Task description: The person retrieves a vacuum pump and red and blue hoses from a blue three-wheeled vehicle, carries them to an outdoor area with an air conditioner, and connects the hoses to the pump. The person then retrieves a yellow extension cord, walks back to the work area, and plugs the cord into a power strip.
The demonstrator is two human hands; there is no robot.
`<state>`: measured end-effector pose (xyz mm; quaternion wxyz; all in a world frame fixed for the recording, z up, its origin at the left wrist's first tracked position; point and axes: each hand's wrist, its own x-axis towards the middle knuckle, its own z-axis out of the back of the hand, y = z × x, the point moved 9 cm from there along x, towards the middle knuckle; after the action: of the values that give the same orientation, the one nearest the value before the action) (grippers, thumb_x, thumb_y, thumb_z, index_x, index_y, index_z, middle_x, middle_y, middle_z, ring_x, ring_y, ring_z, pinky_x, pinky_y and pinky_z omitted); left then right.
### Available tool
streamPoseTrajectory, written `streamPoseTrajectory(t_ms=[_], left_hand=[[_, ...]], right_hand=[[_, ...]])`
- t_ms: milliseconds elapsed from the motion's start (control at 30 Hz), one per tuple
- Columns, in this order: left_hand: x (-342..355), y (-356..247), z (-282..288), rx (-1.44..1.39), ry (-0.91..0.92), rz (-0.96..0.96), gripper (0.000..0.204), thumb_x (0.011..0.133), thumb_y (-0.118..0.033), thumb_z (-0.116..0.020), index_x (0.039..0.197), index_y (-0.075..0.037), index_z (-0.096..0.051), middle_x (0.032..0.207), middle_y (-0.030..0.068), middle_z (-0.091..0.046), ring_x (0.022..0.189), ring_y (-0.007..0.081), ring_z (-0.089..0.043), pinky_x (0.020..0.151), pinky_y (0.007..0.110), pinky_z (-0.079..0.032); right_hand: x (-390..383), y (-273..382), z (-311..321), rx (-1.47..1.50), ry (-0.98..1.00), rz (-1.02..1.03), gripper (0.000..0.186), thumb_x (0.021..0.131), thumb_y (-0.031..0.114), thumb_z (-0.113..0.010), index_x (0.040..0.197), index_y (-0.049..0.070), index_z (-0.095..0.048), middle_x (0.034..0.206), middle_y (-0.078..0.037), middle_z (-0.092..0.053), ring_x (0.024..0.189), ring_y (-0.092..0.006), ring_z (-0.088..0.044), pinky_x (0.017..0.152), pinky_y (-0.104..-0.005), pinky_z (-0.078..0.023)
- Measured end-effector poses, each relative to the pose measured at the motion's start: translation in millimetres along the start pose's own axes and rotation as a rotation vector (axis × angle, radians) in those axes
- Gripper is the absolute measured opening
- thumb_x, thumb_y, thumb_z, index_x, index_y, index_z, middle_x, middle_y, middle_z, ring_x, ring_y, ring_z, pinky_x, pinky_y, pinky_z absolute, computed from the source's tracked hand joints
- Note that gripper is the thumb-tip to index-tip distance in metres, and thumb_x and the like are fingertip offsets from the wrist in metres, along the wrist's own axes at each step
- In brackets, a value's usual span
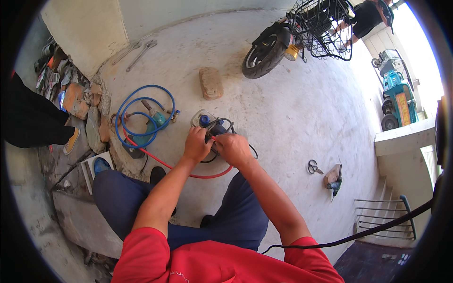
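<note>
On the concrete floor in front of me sits a small pump-like machine with a blue cap, a dark body and a black cable. Both my hands meet at its near side. My right hand is closed round the end of a red hose, which loops back to the left. My left hand is pressed close beside it, fingers closed at the hose end; what they grip is hidden. A coiled blue hose with brass fittings lies left of the machine, over a green power drill.
A brick lies beyond the machine, with wrenches farther off. An electric bike stands at the back right. Rubble and another person's shoe are at left. Small tools lie at right, near steps.
</note>
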<state>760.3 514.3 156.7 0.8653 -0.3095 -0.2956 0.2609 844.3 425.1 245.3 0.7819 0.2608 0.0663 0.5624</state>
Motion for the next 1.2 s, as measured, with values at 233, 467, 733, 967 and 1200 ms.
streamPoseTrajectory(t_ms=[233,467,733,967,1200], left_hand=[[-3.0,7.9,1.6,0.035,0.062,0.03,0.018,0.079,-0.013,-0.075,0.082,-0.003,-0.061,0.089,0.0161,-0.063,0.088,0.0396,-0.059,0.076,0.049,-0.049],[-5.1,12.0,23.2,0.048,0.01,-0.127,0.009,0.078,-0.005,-0.069,0.085,-0.003,-0.063,0.089,0.0149,-0.062,0.088,0.0386,-0.058,0.076,0.049,-0.048],[10.5,71.4,44.5,0.111,-0.007,0.055,0.013,0.085,-0.014,-0.068,0.085,-0.002,-0.064,0.091,0.0164,-0.064,0.091,0.04,-0.059,0.078,0.051,-0.048],[17.7,80.8,46.2,0.194,0.068,-0.149,0.009,0.083,-0.011,-0.067,0.084,-0.003,-0.064,0.087,0.0153,-0.062,0.088,0.0384,-0.058,0.076,0.051,-0.047],[21.7,98.4,46.7,0.197,0.026,-0.088,0.012,0.08,-0.012,-0.07,0.079,-0.004,-0.061,0.084,0.0144,-0.062,0.087,0.0382,-0.06,0.074,0.051,-0.046]], right_hand=[[-10.6,-22.2,-30.6,0.284,0.175,-0.441,0.034,0.093,0.029,-0.068,0.077,0.001,-0.073,0.073,-0.026,-0.067,0.07,-0.0453,-0.066,0.066,-0.0528,-0.052],[-3.0,-5.6,-47.5,-0.093,0.16,-0.456,0.04,0.096,0.034,-0.062,0.074,0.002,-0.073,0.073,-0.023,-0.07,0.072,-0.0429,-0.07,0.067,-0.0525,-0.056],[35.8,22.8,-91.9,0.109,0.133,-0.258,0.038,0.097,0.03,-0.06,0.075,0.002,-0.073,0.075,-0.023,-0.071,0.074,-0.0425,-0.071,0.068,-0.0523,-0.056],[52.6,27.0,-119.7,-0.014,0.178,-0.234,0.025,0.09,0.023,-0.063,0.073,0.007,-0.074,0.075,-0.02,-0.072,0.072,-0.0386,-0.072,0.065,-0.0491,-0.057],[54.1,16.0,-130.5,0.001,0.182,-0.298,0.032,0.093,0.027,-0.062,0.074,0.004,-0.074,0.076,-0.021,-0.072,0.073,-0.0408,-0.072,0.067,-0.0511,-0.057]])
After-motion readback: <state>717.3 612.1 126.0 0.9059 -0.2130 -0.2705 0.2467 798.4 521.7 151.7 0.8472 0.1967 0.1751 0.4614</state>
